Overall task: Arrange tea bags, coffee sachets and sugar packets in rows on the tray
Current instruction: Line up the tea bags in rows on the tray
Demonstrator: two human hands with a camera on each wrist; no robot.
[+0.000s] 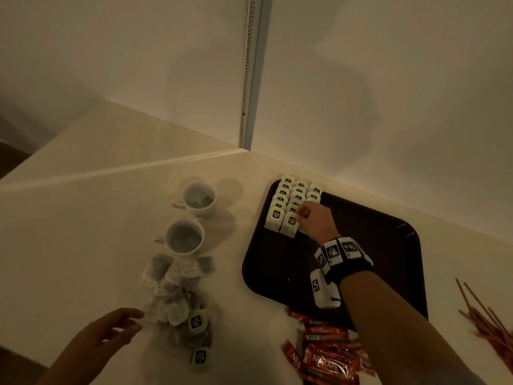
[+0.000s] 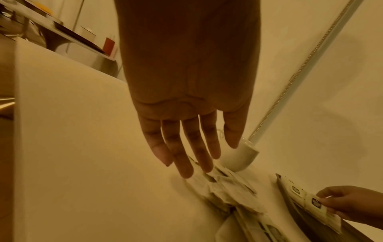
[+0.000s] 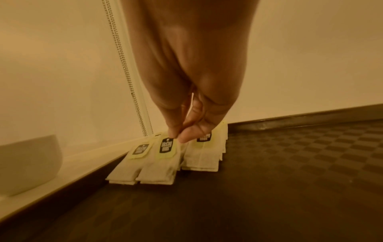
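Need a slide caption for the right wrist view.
Right hand pinches a tea bag's tag above rows on the tray.

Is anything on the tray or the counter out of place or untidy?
On the tray the tea bags lie in neat overlapping rows. On the counter, loose tea bags lie in a jumbled heap by the cups, and the coffee sachets lie scattered.

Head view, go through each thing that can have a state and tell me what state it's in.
Dark brown plastic tray: holds three rows of overlapping tea bags, otherwise bare.
Front white paper tea bag of the middle row: tag pinched by right hand.
Loose pile of white tea bags: unsorted on counter.
Left hand: open, at the pile.
Two white ceramic cups: upright.
Orange coffee sachets: heaped off tray.
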